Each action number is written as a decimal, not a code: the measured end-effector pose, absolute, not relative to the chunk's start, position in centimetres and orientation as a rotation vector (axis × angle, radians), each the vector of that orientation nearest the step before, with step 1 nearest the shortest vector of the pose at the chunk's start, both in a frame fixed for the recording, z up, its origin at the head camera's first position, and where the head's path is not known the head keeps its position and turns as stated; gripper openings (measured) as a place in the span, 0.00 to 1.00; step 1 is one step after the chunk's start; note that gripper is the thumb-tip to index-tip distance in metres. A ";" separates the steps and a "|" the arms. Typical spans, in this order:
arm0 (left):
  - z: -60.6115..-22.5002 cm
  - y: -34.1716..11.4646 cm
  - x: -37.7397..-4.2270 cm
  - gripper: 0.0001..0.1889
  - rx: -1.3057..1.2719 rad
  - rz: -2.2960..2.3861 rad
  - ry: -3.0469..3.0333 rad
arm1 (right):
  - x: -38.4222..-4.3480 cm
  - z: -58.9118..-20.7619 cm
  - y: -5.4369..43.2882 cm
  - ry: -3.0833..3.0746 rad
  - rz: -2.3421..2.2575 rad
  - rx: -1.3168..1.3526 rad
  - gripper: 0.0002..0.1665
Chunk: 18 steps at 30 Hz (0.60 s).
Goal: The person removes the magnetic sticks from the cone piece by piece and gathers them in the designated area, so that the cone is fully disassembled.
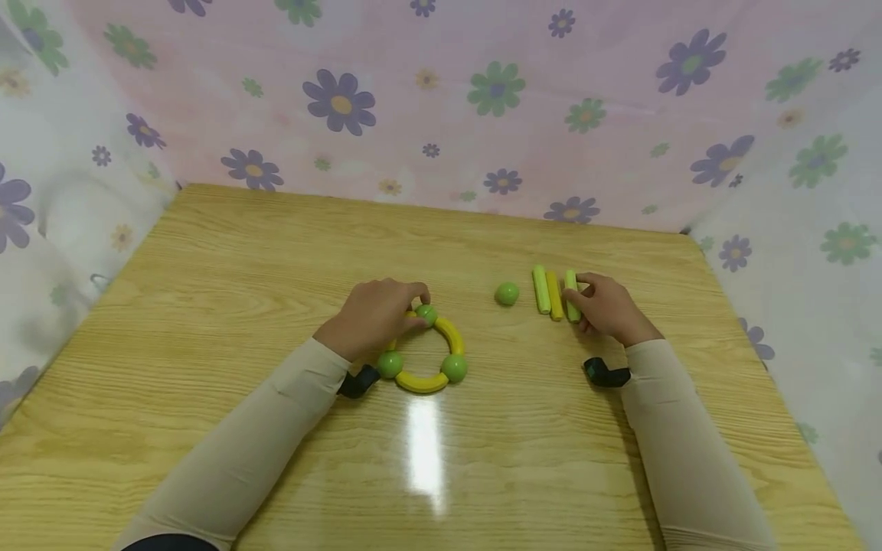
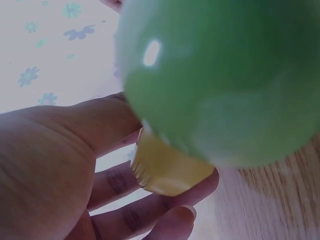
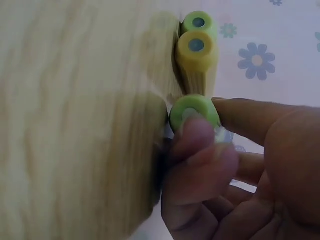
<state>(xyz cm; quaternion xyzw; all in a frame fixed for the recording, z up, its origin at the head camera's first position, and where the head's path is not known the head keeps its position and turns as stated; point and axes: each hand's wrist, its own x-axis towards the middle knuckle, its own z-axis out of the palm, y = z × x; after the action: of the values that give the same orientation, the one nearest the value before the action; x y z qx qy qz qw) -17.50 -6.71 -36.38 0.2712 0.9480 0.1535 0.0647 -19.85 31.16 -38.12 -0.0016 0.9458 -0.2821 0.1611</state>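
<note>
Yellow curved rods (image 1: 422, 383) and green balls (image 1: 455, 368) form a ring on the table. At its far side my left hand (image 1: 375, 310) grips a green ball (image 1: 426, 314) between thumb and fingers. A green ball (image 2: 225, 85) looms large in the left wrist view, with a yellow rod (image 2: 170, 165) beyond it. To the right, my right hand (image 1: 609, 306) pinches a light green stick (image 1: 572, 295); the right wrist view shows its round end (image 3: 192, 107) against the fingertips. Beside it lie a yellow stick (image 1: 554, 296) and another light green stick (image 1: 541, 289).
A loose green ball (image 1: 507, 294) sits between the ring and the sticks. The wooden table (image 1: 289, 237) meets a flowered curtain (image 1: 413, 99) at its back edge. Dark wrist cameras (image 1: 606, 373) hang below both hands, close over the tabletop.
</note>
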 end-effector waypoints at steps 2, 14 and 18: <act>-36.4 -6.7 -17.5 0.16 0.829 0.461 2.861 | -19.8 -38.3 31.2 2.715 -0.813 -0.006 0.41; -36.4 -6.5 -17.6 0.17 0.842 0.463 2.858 | -18.9 -37.5 29.7 3.019 -0.867 -0.020 0.30; -36.8 -6.4 -17.7 0.18 0.858 0.464 2.865 | -17.6 -36.9 26.1 3.144 -0.981 -0.213 0.22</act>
<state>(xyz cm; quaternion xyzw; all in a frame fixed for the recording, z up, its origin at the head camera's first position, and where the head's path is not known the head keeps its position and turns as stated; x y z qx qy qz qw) -17.70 -6.38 -36.85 0.2831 0.9451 0.1530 0.0576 -17.56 26.10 -36.85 -0.0644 0.9496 -0.2964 -0.0793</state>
